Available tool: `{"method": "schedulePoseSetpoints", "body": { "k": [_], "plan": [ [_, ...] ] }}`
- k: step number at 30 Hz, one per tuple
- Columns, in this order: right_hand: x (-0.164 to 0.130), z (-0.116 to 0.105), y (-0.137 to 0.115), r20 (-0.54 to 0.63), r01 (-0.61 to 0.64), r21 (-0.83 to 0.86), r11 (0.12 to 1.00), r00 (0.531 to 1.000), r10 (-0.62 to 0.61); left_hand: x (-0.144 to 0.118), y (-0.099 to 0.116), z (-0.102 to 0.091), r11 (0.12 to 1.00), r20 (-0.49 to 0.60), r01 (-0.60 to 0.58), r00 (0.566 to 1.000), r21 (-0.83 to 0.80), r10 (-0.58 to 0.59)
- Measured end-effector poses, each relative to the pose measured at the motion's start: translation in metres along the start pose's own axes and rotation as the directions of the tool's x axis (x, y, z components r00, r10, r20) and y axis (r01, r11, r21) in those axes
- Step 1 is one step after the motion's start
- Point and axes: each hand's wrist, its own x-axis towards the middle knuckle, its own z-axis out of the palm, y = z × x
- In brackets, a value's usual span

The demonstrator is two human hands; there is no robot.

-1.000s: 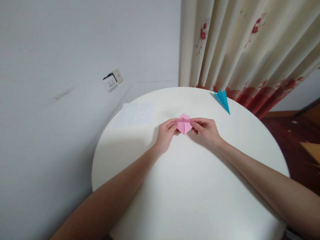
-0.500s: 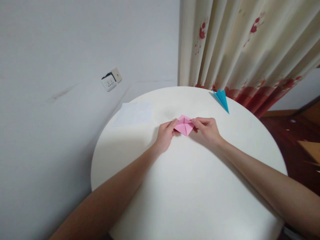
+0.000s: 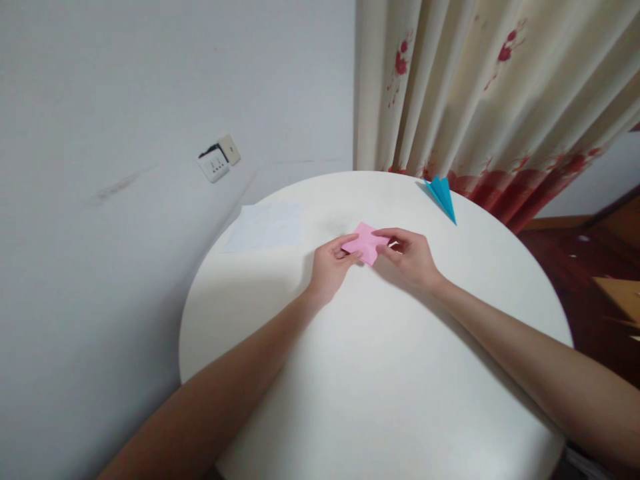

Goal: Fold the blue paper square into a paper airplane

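Note:
A small folded pink paper (image 3: pixel 367 244), roughly diamond-shaped, is held between both hands above the round white table (image 3: pixel 380 373). My left hand (image 3: pixel 331 268) is closed on its left corner, thumb and index finger on the near and far sides of that corner. On the opposite side, my right hand (image 3: pixel 409 255) pinches the right corner, with the thumb below the index finger in view. The remaining fingers curl partly out of sight. The face turned up looks mostly flat, with faint creases across it.
A blue paper plane (image 3: pixel 443 198) lies at the table's far right edge. White paper sheets (image 3: pixel 265 227) rest at the far left. A wall with a socket (image 3: pixel 214 165) borders the table on the left, and a patterned curtain (image 3: pixel 450 100) hangs behind.
The pink paper's opened folds with a pocket faced up before; now a flatter face shows. Thumbs and index fingers have shifted their hold on its side corners.

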Motion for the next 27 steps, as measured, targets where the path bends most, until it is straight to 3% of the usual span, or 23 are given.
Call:
{"method": "schedulePoseSetpoints", "body": {
  "k": [12,17,23,27],
  "plan": [
    [0.0,0.001,-0.009,-0.018,0.037,-0.054,0.998,0.999,-0.038,0.004,0.0,-0.004,0.972,-0.089,-0.156,0.981,0.178,0.174],
    [0.001,0.001,-0.007,-0.04,0.001,-0.017,1.0,0.999,-0.001,0.004,0.0,-0.004,0.976,-0.094,-0.124,0.985,0.178,0.142],
    [0.005,0.0,0.004,-0.08,-0.07,0.2,0.977,0.993,0.087,0.002,0.001,-0.004,0.992,-0.081,-0.074,0.993,0.104,0.082],
    [0.008,0.0,0.011,-0.091,-0.08,0.242,0.967,0.99,0.105,0.002,-0.001,-0.005,0.994,-0.074,-0.072,0.994,0.086,0.078]
  ]
}}
